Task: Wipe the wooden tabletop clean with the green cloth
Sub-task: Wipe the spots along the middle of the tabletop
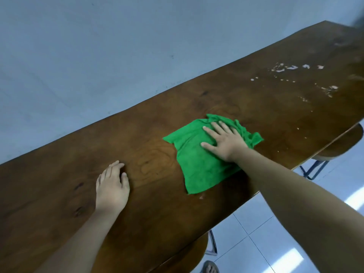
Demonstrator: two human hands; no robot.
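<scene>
A long dark wooden tabletop [157, 119] runs from lower left to upper right against a wall. A green cloth [197, 164] lies spread and partly bunched near its middle. My right hand [224, 142] presses flat on the cloth's far part, fingers spread. My left hand [112, 186] rests palm down on the bare wood to the left of the cloth, holding nothing. Pale crumbs and flaky bits [295, 75] are scattered on the far right stretch of the table, apart from the cloth.
A grey-blue wall [98, 56] runs along the table's far edge. Two round wooden stools with metal legs stand under the near edge, one at the right [342, 146], one lower down [197, 255]. White floor tiles [266, 243] and a sandalled foot [210, 267] show below.
</scene>
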